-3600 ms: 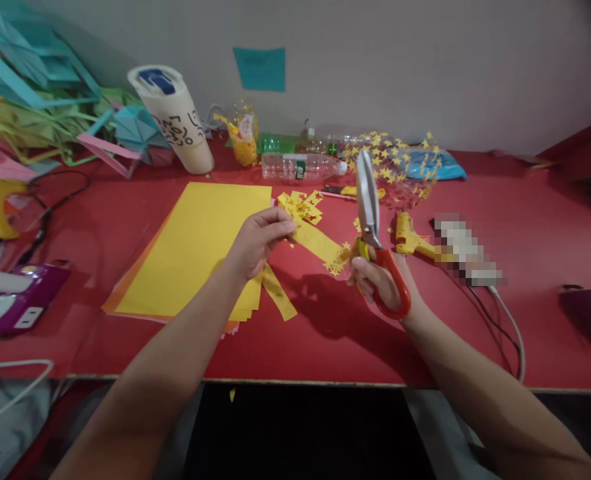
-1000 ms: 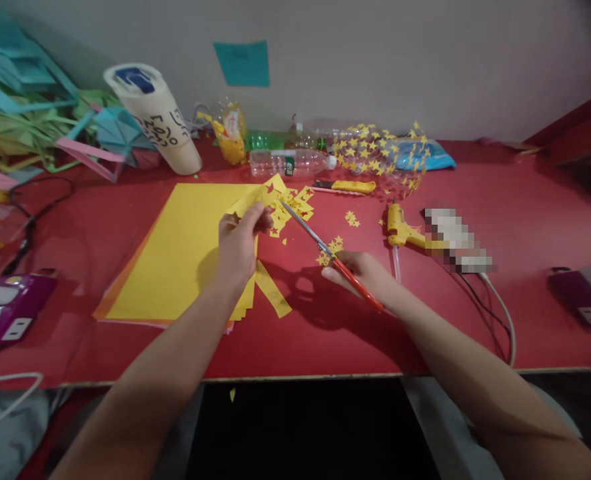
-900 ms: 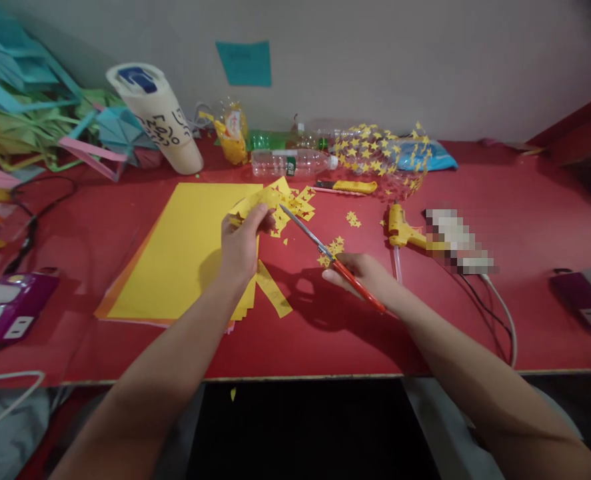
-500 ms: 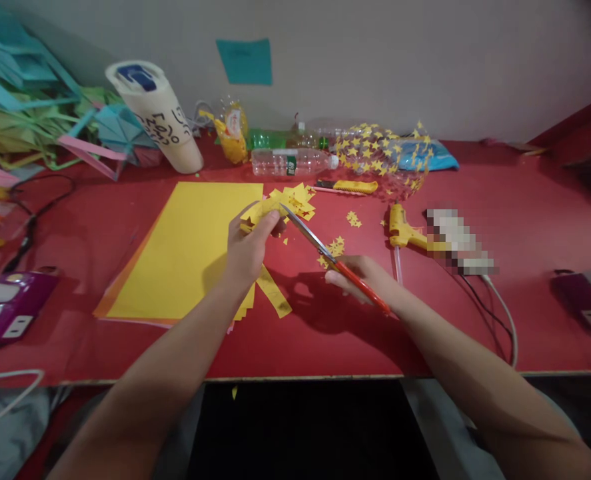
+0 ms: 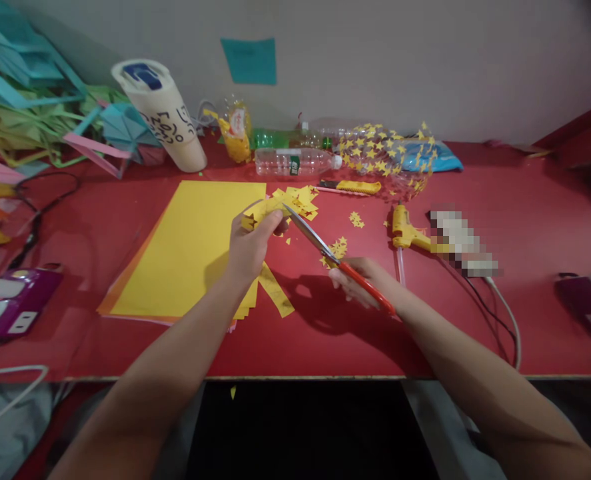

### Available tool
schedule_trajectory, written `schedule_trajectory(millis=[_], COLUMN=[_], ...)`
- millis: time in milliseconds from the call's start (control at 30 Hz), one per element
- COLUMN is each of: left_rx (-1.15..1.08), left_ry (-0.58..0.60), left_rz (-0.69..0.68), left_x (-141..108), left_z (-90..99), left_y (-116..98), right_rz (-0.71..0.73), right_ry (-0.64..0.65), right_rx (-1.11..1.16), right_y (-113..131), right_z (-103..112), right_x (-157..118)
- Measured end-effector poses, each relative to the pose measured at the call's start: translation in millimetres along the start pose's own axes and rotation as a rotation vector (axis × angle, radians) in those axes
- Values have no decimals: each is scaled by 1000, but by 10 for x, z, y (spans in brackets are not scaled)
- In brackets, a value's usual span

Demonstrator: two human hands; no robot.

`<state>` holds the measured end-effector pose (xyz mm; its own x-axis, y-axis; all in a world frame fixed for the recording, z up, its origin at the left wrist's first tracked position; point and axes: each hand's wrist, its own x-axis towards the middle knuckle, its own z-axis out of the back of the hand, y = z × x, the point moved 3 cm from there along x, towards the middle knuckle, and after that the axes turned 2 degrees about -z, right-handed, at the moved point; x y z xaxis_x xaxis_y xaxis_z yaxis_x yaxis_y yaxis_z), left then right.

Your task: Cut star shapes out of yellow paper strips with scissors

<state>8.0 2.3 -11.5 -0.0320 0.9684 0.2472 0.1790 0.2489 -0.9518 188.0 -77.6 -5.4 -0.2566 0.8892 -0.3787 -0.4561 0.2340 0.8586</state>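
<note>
My left hand (image 5: 252, 243) pinches a yellow paper strip (image 5: 266, 208) above the edge of a stack of yellow paper (image 5: 190, 247). Red-handled scissors (image 5: 325, 250) are in my right hand (image 5: 362, 280), their tips touching the strip near my left thumb. The blades look almost closed. Behind the strip lies a pile of yellow paper scraps (image 5: 306, 200) with star-shaped holes. Small cut-out stars (image 5: 339, 248) are on the red table under the scissors, and more stars (image 5: 356, 220) lie further back. Another yellow strip (image 5: 276, 293) rests below my left hand.
A yellow box cutter (image 5: 358, 188), clear plastic bottle (image 5: 295, 162) and star-covered clear bottle (image 5: 375, 150) lie at the back. A yellow glue gun (image 5: 404, 230) is at right, beside a blurred-out object (image 5: 462, 243). A white tumbler (image 5: 168, 120) stands back left.
The view has shifted slightly, so everything sits a little further right. My left hand still holds the strip, and the scissor tips stay at it. My right fingers have moved slightly on the handles.
</note>
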Motion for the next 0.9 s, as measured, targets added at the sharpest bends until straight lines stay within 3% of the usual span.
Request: schedule_trajectory(millis=[900], left_rx=[-15], left_ry=[22], left_rz=[28], left_x=[7], left_z=[3], left_y=[5], right_rz=[-16], right_ry=[-14], right_rx=[31], right_y=[7], right_z=[-8], right_x=[-16])
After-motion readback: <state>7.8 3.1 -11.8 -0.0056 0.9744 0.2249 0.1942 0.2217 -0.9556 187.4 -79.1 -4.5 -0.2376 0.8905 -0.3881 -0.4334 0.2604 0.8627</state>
